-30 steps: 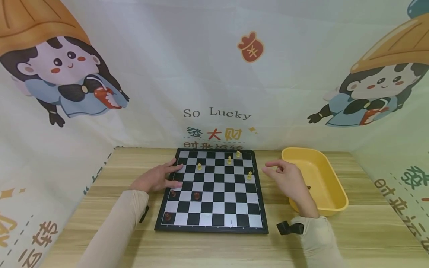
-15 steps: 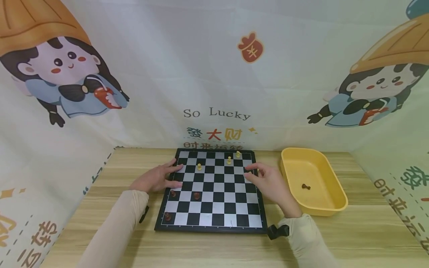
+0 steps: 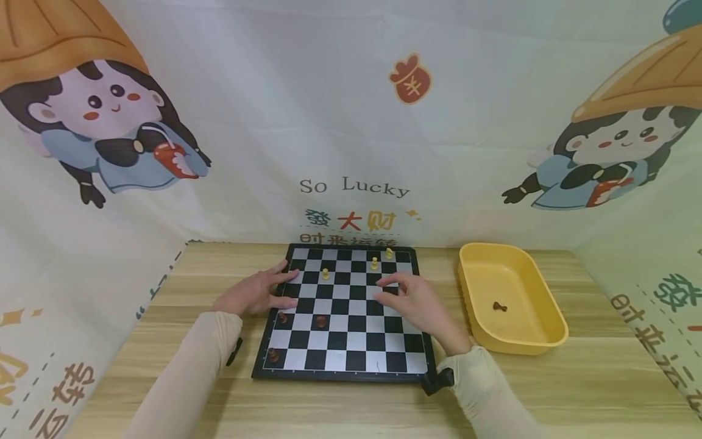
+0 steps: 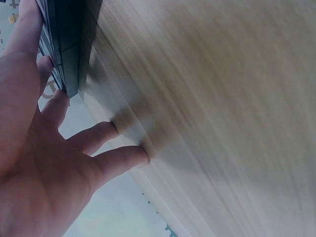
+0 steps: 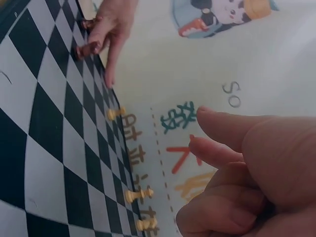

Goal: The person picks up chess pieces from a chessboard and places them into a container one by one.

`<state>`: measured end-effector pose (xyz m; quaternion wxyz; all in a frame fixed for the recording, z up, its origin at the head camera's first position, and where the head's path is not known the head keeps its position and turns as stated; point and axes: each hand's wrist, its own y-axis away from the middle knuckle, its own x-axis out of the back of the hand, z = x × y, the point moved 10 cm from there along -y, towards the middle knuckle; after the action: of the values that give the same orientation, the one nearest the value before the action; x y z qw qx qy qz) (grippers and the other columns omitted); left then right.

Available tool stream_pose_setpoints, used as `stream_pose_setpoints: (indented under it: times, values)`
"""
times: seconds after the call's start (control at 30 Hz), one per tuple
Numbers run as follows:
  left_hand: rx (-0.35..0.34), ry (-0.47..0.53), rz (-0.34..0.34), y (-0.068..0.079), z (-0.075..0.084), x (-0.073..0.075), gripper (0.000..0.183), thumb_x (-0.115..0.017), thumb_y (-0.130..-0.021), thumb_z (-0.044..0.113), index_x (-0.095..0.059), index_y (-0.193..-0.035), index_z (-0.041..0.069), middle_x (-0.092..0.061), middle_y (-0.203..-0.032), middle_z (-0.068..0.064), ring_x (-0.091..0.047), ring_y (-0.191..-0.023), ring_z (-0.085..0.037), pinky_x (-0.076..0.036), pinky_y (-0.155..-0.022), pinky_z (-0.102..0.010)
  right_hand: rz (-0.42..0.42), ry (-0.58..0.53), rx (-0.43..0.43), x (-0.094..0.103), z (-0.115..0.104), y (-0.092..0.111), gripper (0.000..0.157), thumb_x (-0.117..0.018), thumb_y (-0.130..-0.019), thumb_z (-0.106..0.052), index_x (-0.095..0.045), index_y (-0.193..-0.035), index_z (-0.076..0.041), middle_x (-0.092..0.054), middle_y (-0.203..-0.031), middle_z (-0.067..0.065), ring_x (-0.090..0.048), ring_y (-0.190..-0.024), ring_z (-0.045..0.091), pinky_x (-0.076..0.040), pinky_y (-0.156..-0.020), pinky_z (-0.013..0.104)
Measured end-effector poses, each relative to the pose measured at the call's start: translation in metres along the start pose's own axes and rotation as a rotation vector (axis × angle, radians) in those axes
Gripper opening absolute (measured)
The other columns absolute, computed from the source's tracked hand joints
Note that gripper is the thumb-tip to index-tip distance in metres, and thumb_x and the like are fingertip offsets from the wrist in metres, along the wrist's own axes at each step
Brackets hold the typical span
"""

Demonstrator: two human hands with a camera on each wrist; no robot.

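A black-and-white chessboard [image 3: 348,329] lies on the wooden table. My left hand [image 3: 253,292] rests on its left edge with spread fingers, some of them reaching past the frame onto the table in the left wrist view. Over the right part of the board hovers my right hand [image 3: 418,302], thumb and index finger apart and nothing visible between them. Dark red chess pieces, including a pawn [image 3: 282,317], one near the middle left [image 3: 321,321] and one in the near left corner [image 3: 273,354], stand on the board. Pale yellow chess pieces [image 3: 325,274] stand toward the far side.
To the right of the board sits a yellow plastic box [image 3: 554,329], a dark red chess piece [image 3: 499,306] lying on its side within. A printed cloth backdrop [image 3: 351,122] rises behind the table and along both sides.
My right hand has moved left from beside the yellow box to over the board, and now covers the spot of a yellow chess piece. The left hand stays in place.
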<state>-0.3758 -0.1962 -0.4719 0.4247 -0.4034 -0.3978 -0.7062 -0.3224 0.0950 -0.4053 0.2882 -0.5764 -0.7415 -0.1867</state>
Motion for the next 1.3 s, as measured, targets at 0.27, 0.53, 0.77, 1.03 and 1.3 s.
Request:
stream_pose_setpoints:
  times: [0.27, 0.53, 0.77, 1.03, 1.3]
  values:
    - [0.004, 0.015, 0.003, 0.0, -0.001, 0.001, 0.087, -0.068, -0.087, 0.062, -0.036, -0.16, 0.027, -0.013, -0.173, -0.01, -0.022, -0.156, -0.046, -0.03, -0.123, -0.061, -0.059, 0.046, 0.048, -0.021, -0.018, -0.004, 0.033, -0.078, -0.091, -0.029, -0.074, -0.119, -0.011, -0.04, -0.053, -0.005, -0.035, -0.045, 0.01, -0.029, -0.044, 0.022]
    - [0.011, 0.014, 0.005, -0.001, -0.002, 0.0, 0.087, -0.069, -0.086, 0.062, -0.037, -0.159, 0.028, -0.014, -0.173, -0.009, -0.021, -0.156, -0.045, -0.029, -0.124, -0.061, -0.154, 0.022, 0.038, -0.049, -0.019, -0.008, 0.035, -0.076, -0.092, -0.032, -0.073, -0.121, -0.011, -0.037, -0.052, -0.006, -0.033, -0.044, 0.01, -0.029, -0.044, 0.023]
    - [0.012, 0.024, 0.003, -0.001, -0.002, -0.001, 0.086, -0.069, -0.087, 0.062, -0.037, -0.159, 0.028, -0.013, -0.173, -0.01, -0.021, -0.156, -0.045, -0.029, -0.123, -0.061, -0.228, 0.016, 0.057, -0.073, -0.017, -0.011, 0.034, -0.076, -0.092, -0.03, -0.073, -0.118, -0.009, -0.041, -0.052, -0.006, -0.037, -0.046, 0.009, -0.031, -0.046, 0.022]
    - [0.035, 0.038, -0.005, -0.001, -0.005, 0.0, 0.087, -0.069, -0.086, 0.063, -0.037, -0.159, 0.03, -0.009, -0.173, -0.014, -0.019, -0.156, -0.047, -0.028, -0.123, -0.063, -0.288, 0.0, 0.071, -0.092, -0.022, -0.014, 0.035, -0.078, -0.091, -0.029, -0.072, -0.119, -0.011, -0.04, -0.051, -0.008, -0.036, -0.044, 0.008, -0.028, -0.044, 0.021]
    - [0.017, 0.014, -0.003, -0.002, -0.002, 0.0, 0.086, -0.068, -0.087, 0.064, -0.037, -0.159, 0.029, -0.009, -0.174, -0.011, -0.021, -0.156, -0.046, -0.029, -0.123, -0.062, -0.322, -0.012, 0.086, -0.104, -0.024, -0.019, 0.036, -0.08, -0.089, -0.029, -0.073, -0.119, -0.012, -0.042, -0.052, -0.008, -0.037, -0.046, 0.008, -0.029, -0.046, 0.021]
